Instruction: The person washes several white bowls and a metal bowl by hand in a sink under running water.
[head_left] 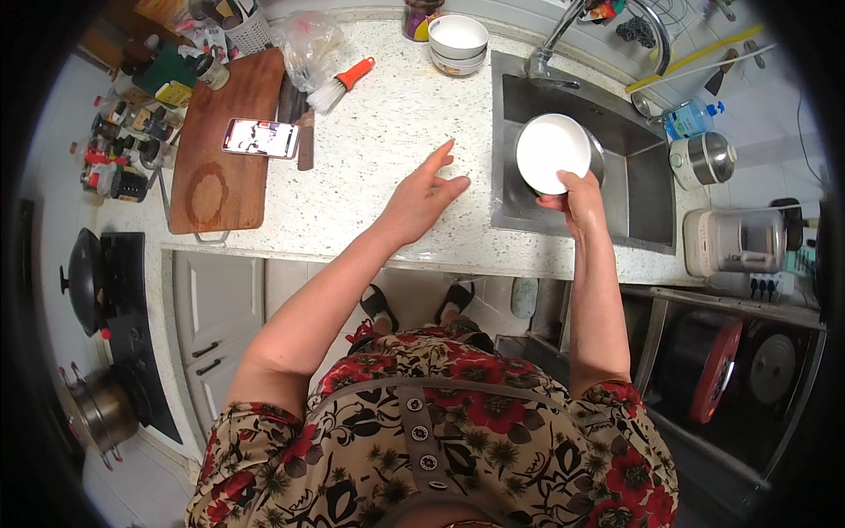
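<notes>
My right hand grips a white bowl by its near rim, thumb on top, above the left part of the metal sink. The bowl's pale inside faces up. A round metal edge shows just behind it, mostly hidden. My left hand is over the speckled countertop, left of the sink. Its fingers are apart, the index finger stretched toward the far side, and nothing is in it. Beyond it, at the back, stands a small stack of white bowls.
A faucet arches over the sink. On the left lie a wooden cutting board, a phone on it, and a brush with an orange handle. Right of the sink stand a blue soap bottle and small appliances.
</notes>
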